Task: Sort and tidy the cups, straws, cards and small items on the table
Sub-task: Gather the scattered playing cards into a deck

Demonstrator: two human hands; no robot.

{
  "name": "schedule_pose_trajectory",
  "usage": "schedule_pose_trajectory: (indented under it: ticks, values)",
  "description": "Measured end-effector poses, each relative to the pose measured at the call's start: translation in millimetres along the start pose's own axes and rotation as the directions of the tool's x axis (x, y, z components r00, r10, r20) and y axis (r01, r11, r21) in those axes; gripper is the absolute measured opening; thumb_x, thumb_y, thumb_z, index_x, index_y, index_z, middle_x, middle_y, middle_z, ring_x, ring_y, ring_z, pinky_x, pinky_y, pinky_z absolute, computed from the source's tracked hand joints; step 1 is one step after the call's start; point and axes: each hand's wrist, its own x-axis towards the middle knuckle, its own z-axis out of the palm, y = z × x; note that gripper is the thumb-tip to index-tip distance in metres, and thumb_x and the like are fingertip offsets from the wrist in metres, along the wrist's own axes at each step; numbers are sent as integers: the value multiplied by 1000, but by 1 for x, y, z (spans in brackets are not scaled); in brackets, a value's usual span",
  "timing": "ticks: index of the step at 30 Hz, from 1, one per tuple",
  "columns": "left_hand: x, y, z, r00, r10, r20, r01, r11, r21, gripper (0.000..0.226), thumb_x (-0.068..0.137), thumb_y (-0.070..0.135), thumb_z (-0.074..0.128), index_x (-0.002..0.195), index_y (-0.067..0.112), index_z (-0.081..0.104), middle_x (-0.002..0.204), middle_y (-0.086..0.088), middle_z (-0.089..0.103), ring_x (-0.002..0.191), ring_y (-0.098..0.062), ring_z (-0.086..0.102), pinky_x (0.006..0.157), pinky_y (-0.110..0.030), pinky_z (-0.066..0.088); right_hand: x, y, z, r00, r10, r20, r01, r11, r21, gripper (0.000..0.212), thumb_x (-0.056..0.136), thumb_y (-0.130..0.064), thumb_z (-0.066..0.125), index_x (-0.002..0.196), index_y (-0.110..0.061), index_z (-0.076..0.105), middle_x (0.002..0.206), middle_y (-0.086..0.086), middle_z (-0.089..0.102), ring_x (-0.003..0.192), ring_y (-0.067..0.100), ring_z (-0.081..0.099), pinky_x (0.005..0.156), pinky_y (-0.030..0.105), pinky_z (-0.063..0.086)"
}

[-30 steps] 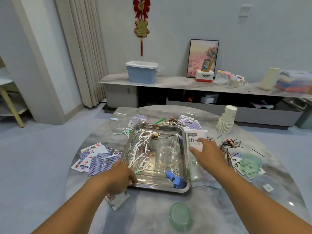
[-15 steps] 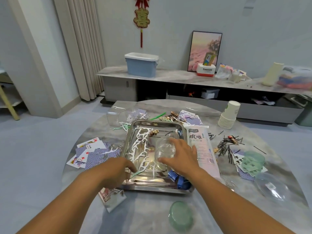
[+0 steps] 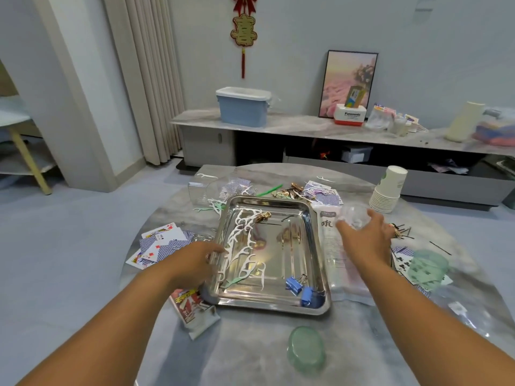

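"Panasonic" stands on the red-and-white box (image 3: 350, 115); "喜" on the wall ornament (image 3: 244, 28).

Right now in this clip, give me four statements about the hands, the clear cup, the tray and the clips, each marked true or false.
1. The right hand holds a clear plastic cup beside the steel tray. True.
2. Blue binder clips lie in the tray's near right corner. True.
3. The left hand is raised high above the table. False: it rests at the tray's left rim.
4. The paper cup stack stands inside the tray. False: it stands on the table, far right.
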Motion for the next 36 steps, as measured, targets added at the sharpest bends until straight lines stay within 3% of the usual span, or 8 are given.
schedule_pose_trajectory:
  ticks: [2,8,13,19,24,28,32,36]
  values:
    - [-2,-4,-3,999,-45,0,45,997,-56,58,94,7,61,142,39,51,119,-1,67,95,-17,67,79,-36,59,4,11,-5,995,98,25,-98,995,-15,83,81,-54,75,148,-27,35,148,18,31,119,41,51,93,47,46]
    - [-7,-11,-8,971,-235,-37,238,959,155,99,68,27,91,151,26,37,143,-4,55,120,-25,59,96,-35,52,10,21,-5,985,166,48,-165,986,-24,79,88,-55,68,151,-20,35,153,18,24,129,46,43,105,59,41]
    - [-14,-13,-4,950,-300,86,270,928,258,107,64,32,95,153,28,35,151,0,48,127,-25,55,93,-31,50,15,28,-5,980,193,41,-188,977,-100,61,97,-45,60,146,-13,42,154,14,23,133,44,34,106,59,38]
    - [-25,-12,1,935,-304,180,229,910,347,106,64,42,94,153,27,38,151,3,47,131,-24,51,99,-32,46,8,22,-12,989,132,61,-116,969,-216,68,98,-43,57,154,-13,35,164,15,16,149,40,19,121,54,23]
    - [-36,0,11,948,-270,165,182,892,413,91,68,47,91,145,21,49,141,1,58,121,-23,59,99,-32,50,-15,8,-16,991,-122,56,133,949,-286,59,98,-40,59,148,-15,43,163,16,20,151,37,17,123,54,16]
    - [-39,-1,13,942,-279,189,217,931,292,69,69,41,92,125,15,62,116,-4,72,82,-21,68,83,-33,61,-43,-7,-7,923,-346,169,379,894,-239,47,101,-39,56,144,-21,53,159,9,35,147,31,28,120,50,23]
    - [-50,4,16,907,-317,278,232,926,297,81,64,36,96,130,14,56,118,-7,69,92,-21,75,86,-38,62,-77,-22,10,788,-511,342,569,818,-88,31,101,-34,59,126,-20,69,139,2,56,131,23,47,113,46,37]
    - [-65,7,36,949,-265,172,151,858,490,106,63,43,94,146,16,34,139,-10,46,112,-25,65,90,-37,58,-110,-27,23,649,-607,459,675,738,21,23,100,-34,60,113,-23,75,131,-1,62,125,18,51,108,40,40]
